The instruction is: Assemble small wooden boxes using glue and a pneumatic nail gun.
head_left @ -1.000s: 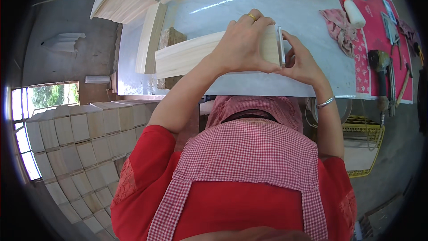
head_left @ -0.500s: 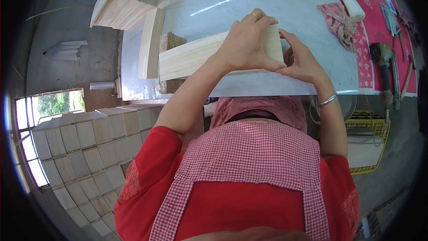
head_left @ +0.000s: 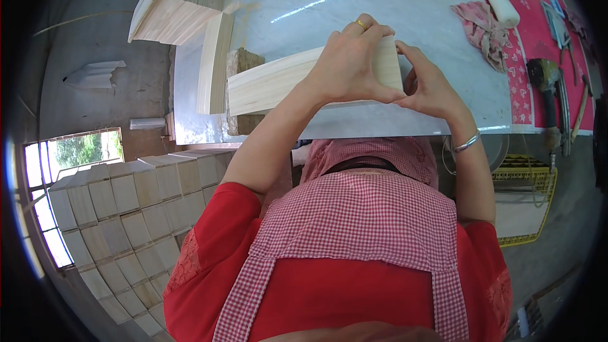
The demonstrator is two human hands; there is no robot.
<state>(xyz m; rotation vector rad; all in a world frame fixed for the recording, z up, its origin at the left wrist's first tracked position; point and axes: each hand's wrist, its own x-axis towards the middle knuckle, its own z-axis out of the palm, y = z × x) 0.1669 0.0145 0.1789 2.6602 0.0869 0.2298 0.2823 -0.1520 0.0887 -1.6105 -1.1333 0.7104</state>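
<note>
A long pale wooden box-like piece [head_left: 272,82] lies near the front edge of the table, its left end propped on a rough brown block [head_left: 235,125]. My left hand [head_left: 348,63], with a ring on one finger, is closed over its right part, thumb on the near edge and fingers on the far edge. At the right end my right hand [head_left: 436,88], a bangle on its wrist, has curled fingers, with thumb and fingertips against the end's corners. The two thumbs meet at the near corner. The underside of the piece is hidden.
Upright boards [head_left: 215,63] and a larger wooden stack [head_left: 183,6] stand at the left. To the right are a crumpled rag [head_left: 484,31], a white bottle [head_left: 502,7] and a power drill [head_left: 543,79] on red cloth. Stacked wooden boxes [head_left: 126,190] fill the lower left.
Both hands keep their grip on the wooden piece with hardly any movement. The whole view has shifted very slightly.
</note>
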